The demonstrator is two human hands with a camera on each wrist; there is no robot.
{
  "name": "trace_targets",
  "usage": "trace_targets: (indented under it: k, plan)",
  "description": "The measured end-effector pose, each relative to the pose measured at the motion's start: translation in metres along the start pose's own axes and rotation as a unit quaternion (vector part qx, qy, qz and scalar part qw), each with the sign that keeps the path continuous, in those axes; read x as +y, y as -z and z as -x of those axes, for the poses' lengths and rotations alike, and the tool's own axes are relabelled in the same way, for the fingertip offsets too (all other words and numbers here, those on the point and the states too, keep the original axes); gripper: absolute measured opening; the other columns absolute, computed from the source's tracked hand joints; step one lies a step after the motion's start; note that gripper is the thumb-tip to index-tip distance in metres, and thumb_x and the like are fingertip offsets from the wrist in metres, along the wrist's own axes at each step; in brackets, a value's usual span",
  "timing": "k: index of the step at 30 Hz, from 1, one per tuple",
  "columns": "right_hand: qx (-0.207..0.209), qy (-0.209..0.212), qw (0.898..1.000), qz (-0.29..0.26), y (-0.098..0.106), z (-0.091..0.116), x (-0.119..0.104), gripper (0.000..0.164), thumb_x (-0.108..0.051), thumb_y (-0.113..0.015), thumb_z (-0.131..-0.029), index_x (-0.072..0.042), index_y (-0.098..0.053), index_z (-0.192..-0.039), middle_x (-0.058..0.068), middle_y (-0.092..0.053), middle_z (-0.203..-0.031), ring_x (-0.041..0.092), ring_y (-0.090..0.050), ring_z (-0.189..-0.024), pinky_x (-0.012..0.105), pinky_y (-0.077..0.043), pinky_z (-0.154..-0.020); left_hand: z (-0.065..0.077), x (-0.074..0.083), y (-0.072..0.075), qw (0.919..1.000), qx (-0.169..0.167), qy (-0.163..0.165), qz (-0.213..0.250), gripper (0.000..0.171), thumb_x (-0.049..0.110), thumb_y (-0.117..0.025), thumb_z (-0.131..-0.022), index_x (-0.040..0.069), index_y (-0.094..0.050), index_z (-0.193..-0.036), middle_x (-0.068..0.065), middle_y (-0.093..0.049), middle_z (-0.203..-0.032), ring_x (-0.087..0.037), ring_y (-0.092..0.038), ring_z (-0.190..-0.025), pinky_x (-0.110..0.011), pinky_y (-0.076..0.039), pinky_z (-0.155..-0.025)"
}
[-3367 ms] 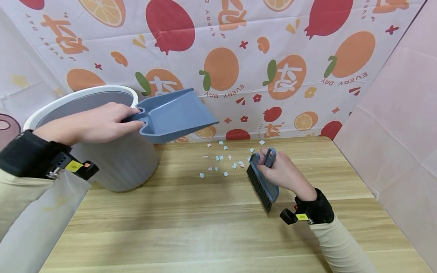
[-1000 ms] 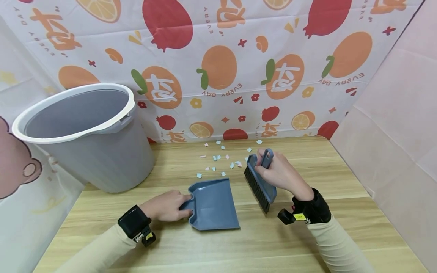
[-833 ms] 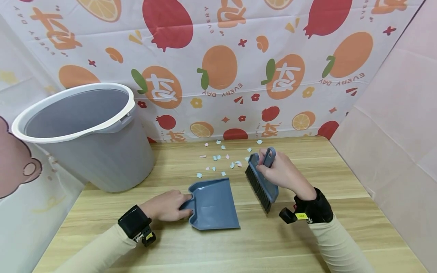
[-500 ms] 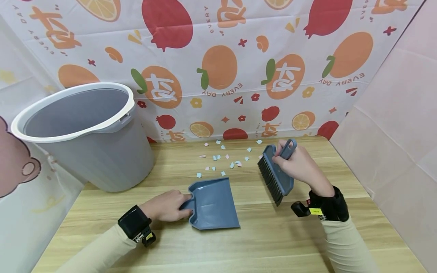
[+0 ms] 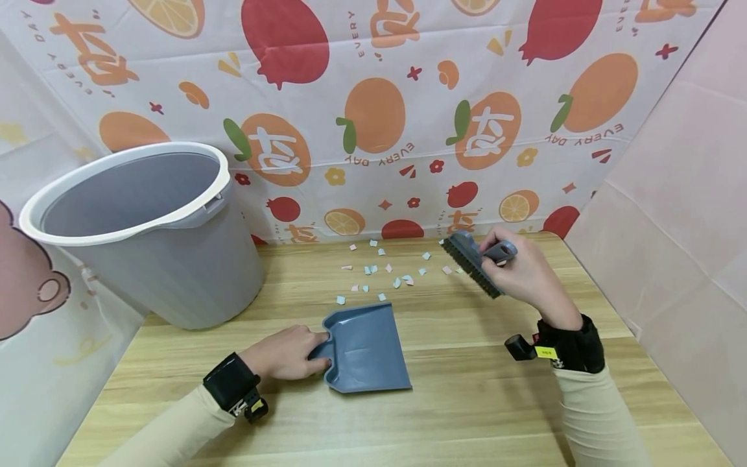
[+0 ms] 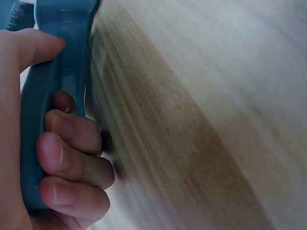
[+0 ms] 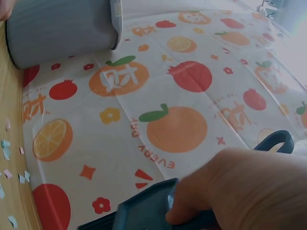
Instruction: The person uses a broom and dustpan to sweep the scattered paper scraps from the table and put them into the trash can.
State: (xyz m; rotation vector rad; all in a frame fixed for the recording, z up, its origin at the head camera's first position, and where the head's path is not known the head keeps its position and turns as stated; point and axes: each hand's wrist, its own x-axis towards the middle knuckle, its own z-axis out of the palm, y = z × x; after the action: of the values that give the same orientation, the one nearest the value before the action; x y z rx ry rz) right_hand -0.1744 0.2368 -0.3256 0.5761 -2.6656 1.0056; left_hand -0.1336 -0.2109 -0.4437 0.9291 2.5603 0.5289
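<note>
A blue-grey dustpan (image 5: pixel 367 350) lies on the wooden table, its wide edge facing right. My left hand (image 5: pixel 286 352) grips its handle, and the left wrist view shows fingers curled round that handle (image 6: pixel 33 143). In my right hand (image 5: pixel 522 272) is a hand brush (image 5: pixel 475 266) with dark bristles, tilted at the right of the scattered paper bits (image 5: pixel 373 269). Small pale blue and pink bits lie behind the dustpan, several of them close to the brush's bristles. Whether the bristles touch the table I cannot tell.
A large grey bucket (image 5: pixel 175 272) with a white rim stands at the back left. Behind the table hangs a fruit-printed cloth (image 5: pixel 373 162), and a pale pink sheet (image 5: pixel 671 227) borders the right side.
Earlier my left hand lowered the dustpan from beside the bucket to the table, where it stays. My right hand has since moved the brush right and back, tilting it and uncovering more bits.
</note>
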Motion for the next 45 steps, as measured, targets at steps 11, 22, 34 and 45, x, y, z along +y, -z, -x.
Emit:
trace_targets:
  k: [11,22,34,45]
  plan:
    - [0.037,0.142,0.978,0.145,-0.021,-0.017,0.035,0.031,0.016,-0.070,-0.090,-0.010,-0.069,-0.106,0.017,-0.082,-0.091,0.016,-0.042,-0.059,0.028,-0.027,-0.061,0.000,0.000,-0.001,1.0000,0.008,0.004,-0.004,0.023,0.037,-0.064,-0.108,0.021,-0.061,-0.093,0.015,-0.039,-0.067,0.001,-0.039,-0.054,-0.021,-0.030,-0.057]
    - [-0.019,0.115,0.981,0.155,-0.056,-0.038,0.082,0.046,0.024,-0.068,-0.083,-0.008,-0.070,-0.116,0.024,-0.084,-0.111,0.024,-0.047,-0.065,0.036,-0.033,-0.066,-0.001,0.001,-0.003,0.9999,0.007,0.006,-0.006,0.022,0.037,-0.065,-0.107,0.021,-0.061,-0.094,0.015,-0.040,-0.067,0.001,-0.040,-0.054,-0.021,-0.031,-0.057]
    - [-0.042,0.094,0.986,0.135,-0.079,-0.047,0.104,0.043,0.024,-0.072,-0.087,-0.006,-0.070,-0.117,0.029,-0.080,-0.128,0.055,-0.077,-0.105,0.064,-0.061,-0.097,-0.002,0.001,-0.002,0.9999,0.008,0.010,-0.006,0.021,0.037,-0.064,-0.107,0.020,-0.062,-0.095,0.015,-0.039,-0.067,0.001,-0.039,-0.054,-0.021,-0.030,-0.057]
    - [-0.071,0.072,0.989,0.112,-0.080,-0.047,0.112,0.043,0.025,-0.068,-0.084,-0.002,-0.073,-0.117,0.027,-0.081,-0.129,0.040,-0.073,-0.090,0.048,-0.052,-0.081,-0.002,0.000,-0.002,0.9999,-0.002,0.014,0.008,0.022,0.037,-0.065,-0.107,0.021,-0.060,-0.092,0.015,-0.040,-0.067,0.000,-0.040,-0.053,-0.021,-0.030,-0.057]
